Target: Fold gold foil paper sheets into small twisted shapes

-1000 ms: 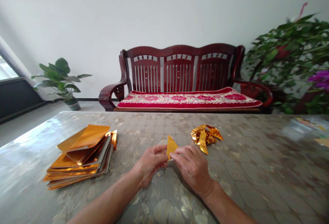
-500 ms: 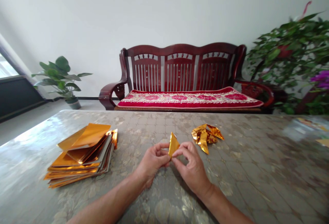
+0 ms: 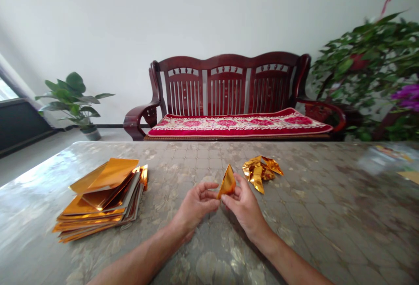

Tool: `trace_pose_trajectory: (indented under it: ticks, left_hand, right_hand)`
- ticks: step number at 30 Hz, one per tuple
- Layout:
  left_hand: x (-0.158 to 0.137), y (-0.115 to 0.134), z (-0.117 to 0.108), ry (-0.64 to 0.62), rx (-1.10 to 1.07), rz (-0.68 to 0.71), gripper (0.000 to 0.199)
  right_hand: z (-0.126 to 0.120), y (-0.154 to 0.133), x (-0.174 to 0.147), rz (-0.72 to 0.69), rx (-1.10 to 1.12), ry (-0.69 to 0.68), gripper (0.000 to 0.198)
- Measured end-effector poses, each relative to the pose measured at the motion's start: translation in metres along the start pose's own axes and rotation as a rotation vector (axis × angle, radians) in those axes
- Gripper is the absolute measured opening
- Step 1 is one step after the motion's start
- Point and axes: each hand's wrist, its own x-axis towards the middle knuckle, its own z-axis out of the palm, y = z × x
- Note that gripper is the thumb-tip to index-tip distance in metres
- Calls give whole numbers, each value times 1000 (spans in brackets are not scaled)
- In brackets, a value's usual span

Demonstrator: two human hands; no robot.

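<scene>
In the head view, the folded gold foil piece stands as a narrow, peaked triangle between the two hands, over the patterned table cover. Its long edge runs roughly from seven o'clock to one o'clock, with the sharp tip pointing away from the person.

The right hand is the nearer one: it pinches the piece, thumb at the lower edge on the near side, fingers behind and along the right. From that palm, the foil lies at about ten o'clock. From the left hand, it lies at two o'clock; that hand's fingers are loosely curled, thumb apart from them, beside the lower-left corner. Whether they touch or grip this corner I cannot tell.

Around the piece, the stack of gold sheets sits well apart towards nine o'clock, and the crumpled gold foil near, between two and three. The wooden bench stands beyond, at twelve.
</scene>
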Motion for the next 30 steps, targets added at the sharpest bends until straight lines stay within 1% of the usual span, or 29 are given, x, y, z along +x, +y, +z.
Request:
trace_pose_trajectory:
  ticks: [2,4,7,9,11,14,17,21,24,27,30]
  left_hand:
    - [2,-4,0,17,45,65,54]
    - [3,-8,1,58,123,141,51]
    - [3,-14,3,113,247,261,45]
    - [3,-17,4,122,300,326,41]
    - [2,-21,5,119,316,376,38]
    - [3,-25,6,118,285,421,32]
    - [5,-27,5,132,301,444,23]
    - [4,-25,2,144,528,499,8]
    - [3,-20,1,145,661,554,9]
    - [0,-17,1,148,725,604,10]
    - [-1,-17,3,158,748,588,10]
  right_hand:
    - [0,0,1,34,36,29,74]
    - [0,-2,0,55,54,38,71]
    - [3,-8,-4,57,61,20,56]
    - [5,-13,-7,53,70,18,44]
    - [6,-15,-9,55,90,29,39]
    - [5,-16,-11,82,139,35,38]
    - [2,-14,-11,161,229,31,40]
    - [-3,-11,-10,328,356,30,38]
    - [-5,-11,-10,412,418,23,35]
    - [-6,-11,-11,441,450,9,34]
    - [-4,-13,-13,410,432,13,35]
